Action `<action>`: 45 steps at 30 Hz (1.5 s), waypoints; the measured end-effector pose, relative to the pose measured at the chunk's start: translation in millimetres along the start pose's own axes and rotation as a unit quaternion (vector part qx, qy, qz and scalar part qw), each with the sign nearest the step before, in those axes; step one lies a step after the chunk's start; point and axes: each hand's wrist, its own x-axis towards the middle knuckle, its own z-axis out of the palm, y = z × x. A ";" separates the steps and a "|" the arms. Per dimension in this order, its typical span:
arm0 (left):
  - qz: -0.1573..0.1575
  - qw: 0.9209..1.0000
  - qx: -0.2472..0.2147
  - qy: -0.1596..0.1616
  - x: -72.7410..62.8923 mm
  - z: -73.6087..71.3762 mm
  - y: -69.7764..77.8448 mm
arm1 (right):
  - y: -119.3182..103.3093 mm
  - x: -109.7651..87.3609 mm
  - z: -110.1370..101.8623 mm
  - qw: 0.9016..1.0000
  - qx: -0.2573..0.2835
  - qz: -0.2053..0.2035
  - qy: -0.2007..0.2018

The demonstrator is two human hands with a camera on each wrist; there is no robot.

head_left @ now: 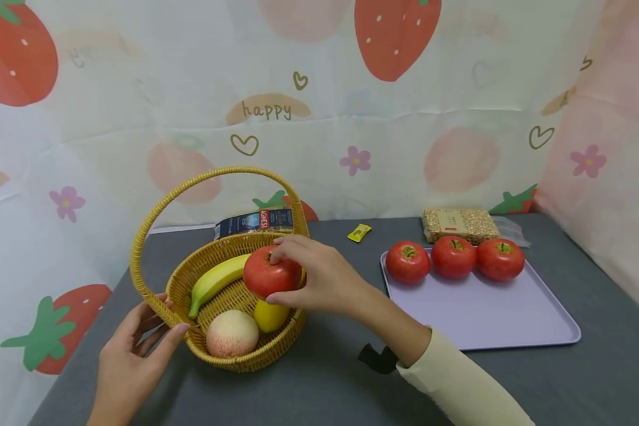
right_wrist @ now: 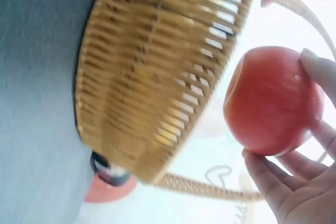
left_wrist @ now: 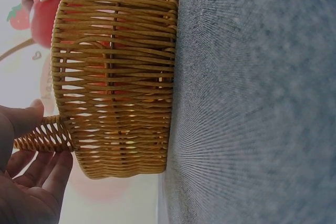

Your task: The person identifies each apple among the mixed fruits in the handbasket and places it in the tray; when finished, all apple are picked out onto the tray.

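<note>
My right hand [head_left: 325, 275] holds a red apple [head_left: 266, 275] over the right side of a wicker basket [head_left: 245, 361]. In the right wrist view the thumb and fingers grip the apple [right_wrist: 275, 100] from the sides, above the basket's rim. My left hand [head_left: 133, 355] pinches the foot of the basket's arched handle [head_left: 154, 231], thumb on one side and fingers on the other, as the left wrist view also shows at the handle [left_wrist: 44, 135]. Inside the basket lie a banana [head_left: 215, 284], a peach [head_left: 232, 334] and a yellow fruit [head_left: 270, 316] partly hidden beneath the apple.
A lilac tray [head_left: 484, 319] on the right bears three red apples [head_left: 454, 257] along its far edge. Behind it lies a bag of grains [head_left: 458, 225]. A small yellow packet [head_left: 359, 232] and a dark AGNESI pack [head_left: 255, 222] lie at the back of the grey table.
</note>
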 end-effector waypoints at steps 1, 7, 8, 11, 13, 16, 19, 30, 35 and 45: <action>-0.001 1.000 0.001 -0.001 -0.1 -0.1 -0.1 | 0.4 -2.4 -3.4 1.000 -0.002 0.003 0.004; -0.004 1.000 0.001 -0.003 -0.5 -0.1 -0.4 | 4.7 -18.5 -20.7 0.999 -0.008 0.013 0.029; -0.004 1.000 0.000 -0.002 -0.6 -0.1 -0.5 | 5.7 -21.2 -23.0 0.999 -0.007 0.014 0.032; 0.002 1.000 -0.007 0.002 -0.5 -0.8 -1.6 | 8.6 -29.4 -28.5 0.999 -0.006 0.017 0.037; 0.004 1.000 -0.007 0.004 -0.6 -1.3 -2.0 | 11.0 -35.0 -31.4 0.999 -0.007 0.017 0.040; 0.004 1.000 -0.002 0.003 -0.8 -2.1 -2.6 | 15.1 -43.1 -34.9 0.999 -0.009 0.019 0.046; -0.002 1.000 0.003 0.003 -1.4 -2.0 -2.3 | 18.7 -50.6 -37.7 0.998 -0.012 0.022 0.051; -0.009 1.000 0.001 0.005 -1.5 0.5 -0.7 | 32.4 -77.5 -50.6 0.997 -0.038 0.038 0.048; -0.007 1.000 0.006 0.004 -0.4 0.1 -0.5 | 42.9 -92.8 -60.2 0.995 -0.057 0.060 0.055; -0.008 1.000 0.009 0.002 0.6 0.4 -1.7 | 65.0 -124.1 -69.8 0.989 -0.086 0.105 0.064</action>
